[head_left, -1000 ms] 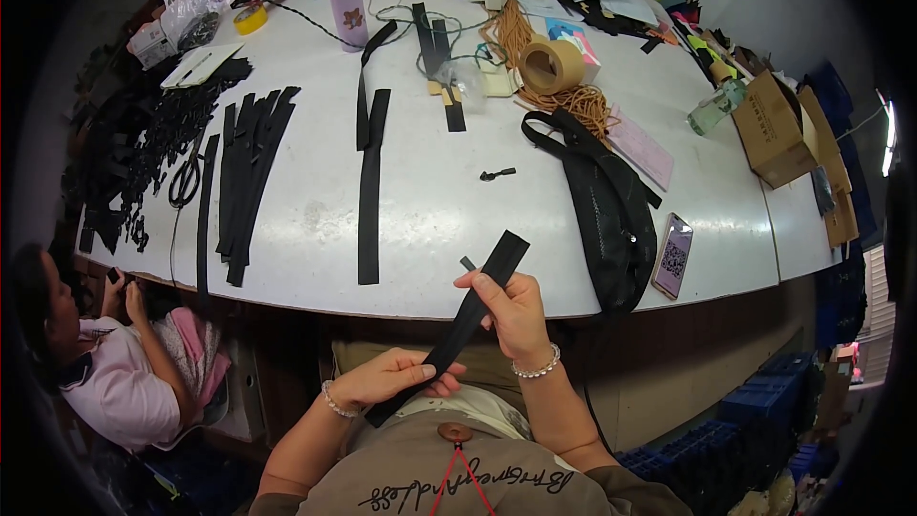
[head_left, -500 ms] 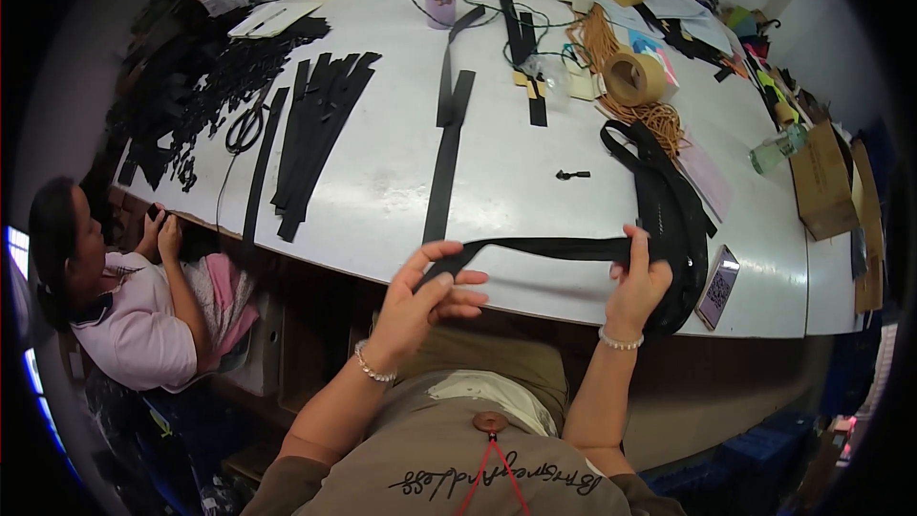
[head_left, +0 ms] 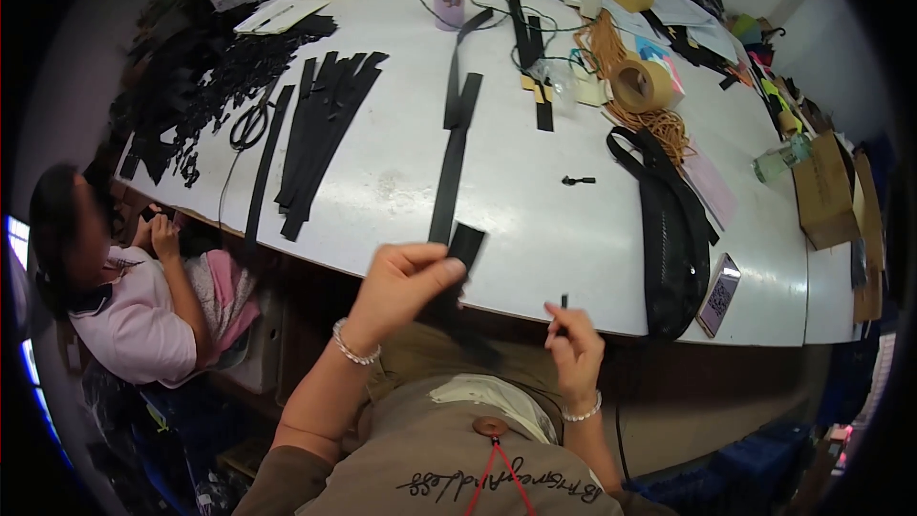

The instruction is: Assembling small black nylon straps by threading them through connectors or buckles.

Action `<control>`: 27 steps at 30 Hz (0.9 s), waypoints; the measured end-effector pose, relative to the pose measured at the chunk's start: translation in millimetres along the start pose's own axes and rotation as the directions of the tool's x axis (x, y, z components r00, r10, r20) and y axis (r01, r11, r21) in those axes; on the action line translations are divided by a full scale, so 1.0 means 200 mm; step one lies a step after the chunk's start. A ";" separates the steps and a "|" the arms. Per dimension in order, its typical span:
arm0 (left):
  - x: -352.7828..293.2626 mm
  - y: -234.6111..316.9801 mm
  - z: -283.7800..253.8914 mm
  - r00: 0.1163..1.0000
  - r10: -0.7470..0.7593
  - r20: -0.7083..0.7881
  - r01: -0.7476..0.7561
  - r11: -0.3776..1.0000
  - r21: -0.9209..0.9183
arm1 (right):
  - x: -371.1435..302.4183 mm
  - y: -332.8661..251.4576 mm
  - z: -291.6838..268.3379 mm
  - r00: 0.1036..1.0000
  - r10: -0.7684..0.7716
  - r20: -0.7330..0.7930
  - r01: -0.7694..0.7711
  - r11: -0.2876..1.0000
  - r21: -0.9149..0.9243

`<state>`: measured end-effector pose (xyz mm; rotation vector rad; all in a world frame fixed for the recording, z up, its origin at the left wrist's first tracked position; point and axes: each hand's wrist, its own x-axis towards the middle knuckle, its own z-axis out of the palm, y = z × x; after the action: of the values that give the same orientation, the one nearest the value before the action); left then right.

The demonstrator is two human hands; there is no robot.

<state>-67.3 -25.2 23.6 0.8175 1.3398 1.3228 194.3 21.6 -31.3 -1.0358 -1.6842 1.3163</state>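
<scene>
My left hand (head_left: 396, 285) pinches a black zipper tape (head_left: 467, 243) between thumb and fingers at the table's near edge. One end sticks up past the fingertips; the rest hangs toward my lap, dark and blurred. To its right, my right hand (head_left: 576, 355) is closed, with the tip of a small black piece (head_left: 565, 301) showing above the fingers; its kind is unclear. Beyond my left hand, long black strips (head_left: 455, 167) lie overlapping in a line. A small black zipper pull (head_left: 579, 181) rests on the white table (head_left: 535, 239).
Several black strips (head_left: 325, 143), scissors (head_left: 250, 126) and a heap of small black pieces (head_left: 224, 72) lie left. A black zippered bag (head_left: 676, 258), phone (head_left: 720, 294), tape roll (head_left: 642, 86) and bottle (head_left: 781, 159) are right. A person (head_left: 143, 315) sits at left.
The zipper tape was stretched between both hands; now its right end is released and the tape hangs from my left hand. My right hand has moved left and down, away from the bag.
</scene>
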 end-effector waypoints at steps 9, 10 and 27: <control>-0.09 -0.04 0.25 0.975 -0.133 0.180 0.139 0.990 -0.019 | 0.22 -0.26 0.13 0.997 0.032 0.073 -0.053 0.948 0.312; -0.09 -0.05 0.25 0.974 -0.136 0.181 0.142 0.990 -0.019 | 0.21 -0.27 0.13 0.994 0.073 0.077 -0.094 0.944 0.315; -0.08 -0.08 0.26 0.959 -0.174 0.225 0.199 0.976 -0.093 | 0.22 -0.19 0.12 0.960 0.230 0.162 -0.280 0.836 0.471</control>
<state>-11.6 -29.7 17.8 0.7149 1.1294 1.1175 149.9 46.7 4.0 -0.9149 -1.1959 1.8780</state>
